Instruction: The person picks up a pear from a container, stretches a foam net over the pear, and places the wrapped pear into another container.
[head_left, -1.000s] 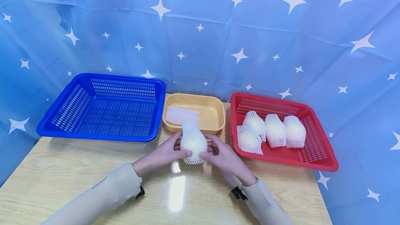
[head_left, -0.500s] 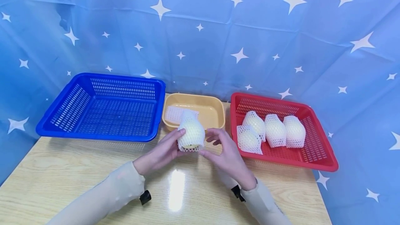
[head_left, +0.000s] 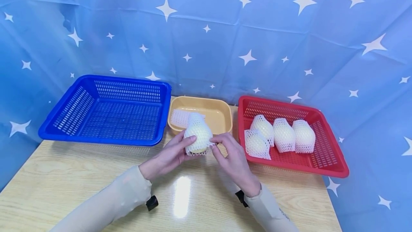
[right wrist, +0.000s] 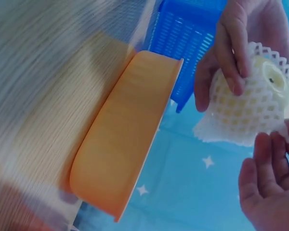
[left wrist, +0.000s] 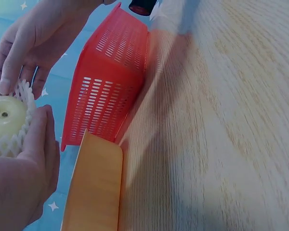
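Note:
A pale yellow round fruit [head_left: 199, 136], like an apple or pear, sits inside a white foam net [right wrist: 241, 110]. My left hand [head_left: 168, 155] grips it from the left, thumb over the net and fingers round the underside. With thumb and forefinger my right hand [head_left: 235, 160] pinches the lower right edge of the net. The fruit's dimpled end [left wrist: 5, 115] shows at the net's mouth in the left wrist view. Both hands hold it above the table, in front of a tan tub [head_left: 222, 126] where flat foam netting [head_left: 180, 118] lies.
A blue basket [head_left: 122, 140] stands left of the tub, with nothing seen inside. To the right, a red basket [head_left: 331, 146] holds several net-wrapped fruits [head_left: 284, 135]. Behind hangs a blue star-patterned cloth [head_left: 206, 10]. The wooden table [head_left: 96, 174] extends toward me.
The fruit has tipped so its dimpled end faces me. My left hand has shifted its grip, thumb now on top. My right hand came off the fruit, then took the net's edge.

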### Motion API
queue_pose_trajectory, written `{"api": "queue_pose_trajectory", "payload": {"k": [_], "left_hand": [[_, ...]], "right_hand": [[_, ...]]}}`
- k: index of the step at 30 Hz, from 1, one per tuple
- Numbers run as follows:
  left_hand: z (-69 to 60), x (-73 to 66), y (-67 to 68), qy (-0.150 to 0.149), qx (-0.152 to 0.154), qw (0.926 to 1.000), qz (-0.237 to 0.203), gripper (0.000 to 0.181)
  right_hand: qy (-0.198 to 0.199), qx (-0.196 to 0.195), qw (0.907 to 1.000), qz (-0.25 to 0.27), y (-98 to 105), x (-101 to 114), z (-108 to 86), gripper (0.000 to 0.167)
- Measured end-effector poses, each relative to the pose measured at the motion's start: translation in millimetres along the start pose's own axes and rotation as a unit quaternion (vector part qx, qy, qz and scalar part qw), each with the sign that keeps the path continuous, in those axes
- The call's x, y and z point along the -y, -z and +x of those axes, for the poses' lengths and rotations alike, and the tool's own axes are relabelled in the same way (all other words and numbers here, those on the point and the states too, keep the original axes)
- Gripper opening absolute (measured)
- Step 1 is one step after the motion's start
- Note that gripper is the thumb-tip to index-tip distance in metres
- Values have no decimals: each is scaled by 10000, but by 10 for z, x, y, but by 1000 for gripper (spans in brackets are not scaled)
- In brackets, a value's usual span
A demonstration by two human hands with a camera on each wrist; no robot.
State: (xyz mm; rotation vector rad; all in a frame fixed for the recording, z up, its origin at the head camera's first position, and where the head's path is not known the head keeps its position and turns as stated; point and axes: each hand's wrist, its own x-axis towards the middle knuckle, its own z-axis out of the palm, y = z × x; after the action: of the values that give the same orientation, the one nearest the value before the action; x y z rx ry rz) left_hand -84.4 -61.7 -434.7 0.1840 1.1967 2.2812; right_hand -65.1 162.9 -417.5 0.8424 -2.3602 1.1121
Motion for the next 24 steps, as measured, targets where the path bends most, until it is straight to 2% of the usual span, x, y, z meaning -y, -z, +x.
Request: {"api": "queue_pose_trajectory", "payload": {"k": [3, 6, 7, 10, 12, 15, 19, 21, 24], "left_hand": [[0, 5, -8, -98, -177, 9998, 74, 68], [10, 11, -7, -216, -394, 9988, 168, 65], [13, 13, -5, -254, -456, 9984, 207, 64], [17, 14, 0, -331, -599, 9968, 412, 63], [14, 7, 0, -355, -663, 9953, 617, 64], [14, -13, 8, -379, -743, 9904, 1099, 68], [19, -45, 27, -381, -850, 9809, 1707, 73], [17, -56, 35, -357, -923, 9745, 2013, 75], [21, -57, 45, -291, -984, 9636, 2470, 78]], "right_hand": [[212, 139, 9997, 59, -18, 2, -4, 24], [441, 464, 9979, 79, -32, 18, -15, 24], [491, 568, 9971, 88, -38, 23, -21, 19], [497, 829, 9952, 133, -42, 33, -39, 17], [342, 907, 9952, 167, -35, 30, -45, 18], [-80, 1019, 9941, 351, -11, 4, -49, 24], [-965, 919, 9864, 960, 8, -51, -43, 14], [-1573, 718, 9760, 1325, -1, -80, -27, 15], [-2441, 482, 9479, 1991, -43, -121, 12, 32]]}}
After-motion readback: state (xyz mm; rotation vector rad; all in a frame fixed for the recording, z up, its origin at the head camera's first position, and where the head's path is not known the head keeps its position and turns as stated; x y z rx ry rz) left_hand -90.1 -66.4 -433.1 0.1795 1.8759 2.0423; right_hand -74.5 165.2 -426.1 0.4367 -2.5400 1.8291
